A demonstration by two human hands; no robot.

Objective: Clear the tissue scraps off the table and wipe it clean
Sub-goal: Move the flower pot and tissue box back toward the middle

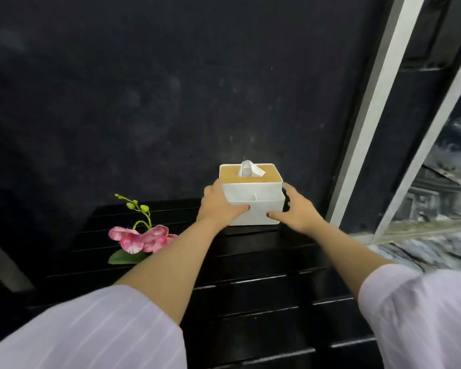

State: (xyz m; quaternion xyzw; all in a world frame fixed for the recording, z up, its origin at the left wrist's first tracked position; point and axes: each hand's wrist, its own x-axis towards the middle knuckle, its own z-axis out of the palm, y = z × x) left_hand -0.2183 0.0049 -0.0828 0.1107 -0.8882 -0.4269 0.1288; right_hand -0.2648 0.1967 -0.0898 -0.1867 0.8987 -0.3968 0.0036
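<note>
A white tissue box (253, 209) with a tan wooden lid stands at the far edge of the black slatted table (250, 283), against the dark wall. A white tissue (249, 169) sticks up from the slot in the lid. My left hand (218, 202) grips the box's left side, thumb laid across its front. My right hand (296, 209) grips the right side, thumb also on the front. The box has open compartments on its near side. No tissue scraps are visible on the table.
A pink artificial orchid (140, 237) with green buds and a leaf lies on the table to the left of the box. A dark wall rises behind the table. A white-framed window (373, 115) runs along the right side.
</note>
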